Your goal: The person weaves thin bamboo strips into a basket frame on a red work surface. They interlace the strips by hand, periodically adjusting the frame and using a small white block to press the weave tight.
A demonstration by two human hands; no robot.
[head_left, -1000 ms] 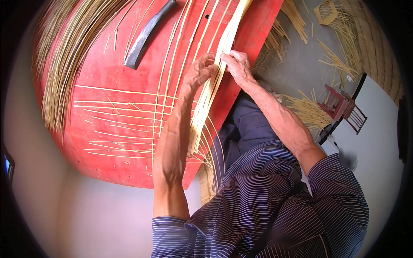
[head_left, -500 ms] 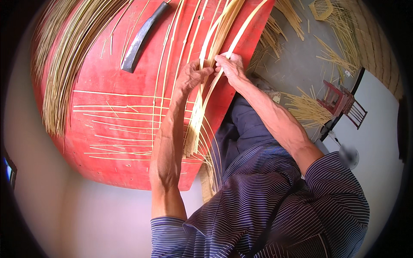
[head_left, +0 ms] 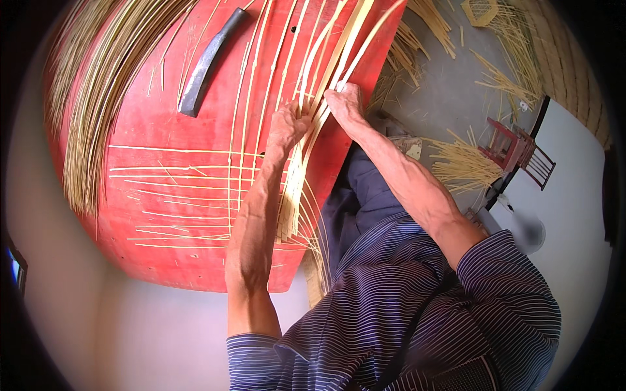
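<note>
On a red board point(head_left: 156, 117) lie pale bamboo strips point(head_left: 289, 207), bunched at the right and fanning apart toward the top. My left hand point(head_left: 290, 124) is closed on the bunch from its left side, fingertips among the strips. My right hand point(head_left: 347, 105) is closed on the strips just above and to the right, near the board's right edge. Thin strips point(head_left: 182, 193) lie crosswise at lower left and lengthwise left of the bunch. A dark flat-bladed tool point(head_left: 207, 68) lies to their upper left.
Long thin canes point(head_left: 98, 130) cover the board's left side. Beyond its right edge, strip piles point(head_left: 466, 171) lie on the grey floor point(head_left: 430, 91), with a hexagonal woven piece point(head_left: 478, 13), a small wooden chair point(head_left: 512, 150) and a woven mat point(head_left: 567, 72).
Both hands have shifted slightly down and left, and the bunched strips have spread apart into separate lengths toward the top.
</note>
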